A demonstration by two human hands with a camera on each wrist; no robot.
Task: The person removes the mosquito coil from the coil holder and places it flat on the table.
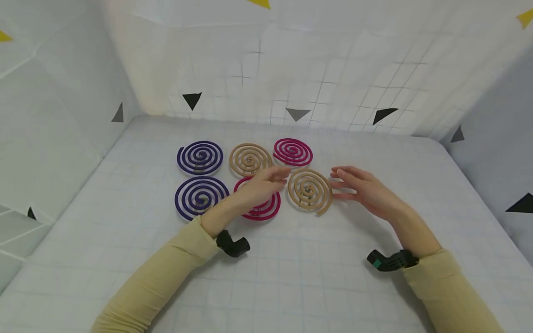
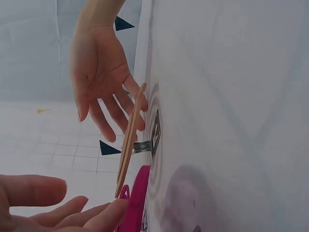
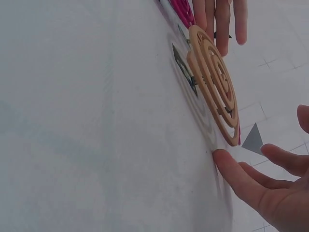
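A tan mosquito coil sits raised on a small metal stand at the front right of the group. My left hand reaches over the front pink coil, partly hiding it, with loosely extended fingertips near the tan coil's left edge. On the other side, my right hand has its fingers spread beside the tan coil's right edge. In the right wrist view, one right fingertip is low by the table, just off the coil's rim. Neither hand grips anything.
Two dark purple coils stand one behind the other at the left. Behind my left hand are another tan coil and another pink coil. White walls with dark triangles enclose the white table.
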